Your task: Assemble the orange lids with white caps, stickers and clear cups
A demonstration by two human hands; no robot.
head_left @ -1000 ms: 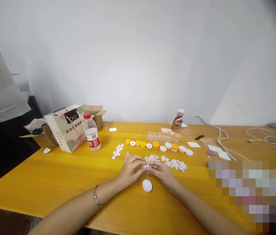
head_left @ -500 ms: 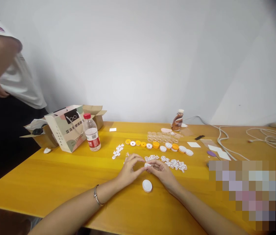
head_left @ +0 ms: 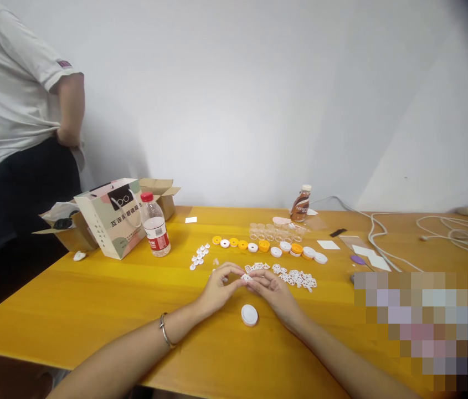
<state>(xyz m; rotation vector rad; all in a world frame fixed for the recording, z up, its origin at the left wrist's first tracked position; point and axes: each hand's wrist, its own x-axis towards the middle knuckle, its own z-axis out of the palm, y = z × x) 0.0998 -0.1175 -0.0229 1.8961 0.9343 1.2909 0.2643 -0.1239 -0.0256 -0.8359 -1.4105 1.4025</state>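
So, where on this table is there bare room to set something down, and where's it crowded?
One patch of table is bare between the bottle, the bag and the left forearm. Another lies between it and the right forearm, nearer than the white disc. Beyond the left hand and right hand, white pieces, rings and clear cups crowd together.

The glossy yellow-brown tabletop (head_left: pixel 92 299) gives wide passage left of the left forearm (head_left: pixel 132 352); a round white disc (head_left: pixel 249 315) obstructs the gap to the right forearm (head_left: pixel 337 357). Forward, loose white openwork plastic pieces (head_left: pixel 298 279), then round orange-and-white parts (head_left: pixel 264 246), bar low reaches.
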